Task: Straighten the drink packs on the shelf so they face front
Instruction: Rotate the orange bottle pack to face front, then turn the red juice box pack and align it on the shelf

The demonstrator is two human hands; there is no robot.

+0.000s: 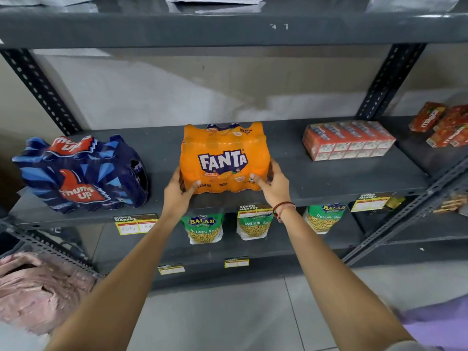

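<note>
Head cam looks down past 2 bare forearms reaching up to a dark metal shelf [316, 183]. Closest to the lens on the lower level are 3 green Balaji snack bags [204, 228], hanging just under the shelf edge with yellow price tags [135, 225] stuck along it. Left hand [177, 191] is clamped on the lower left corner of the orange Fanta pack [222, 158], thumb across the front; right hand [272, 184], with a red thread bracelet [282, 210] on the wrist, grips the lower right corner the same way. That pack sits mid-shelf near the front edge, logo pretty much square to the camera. Off to the left, well apart, the blue Thums Up pack [81, 173] is angled, its end turned right. Farther back on the right is a wrapped red juice carton case [348, 140], lying skewed, and beyond the upright some loose Maaza cartons [445, 125].
</note>
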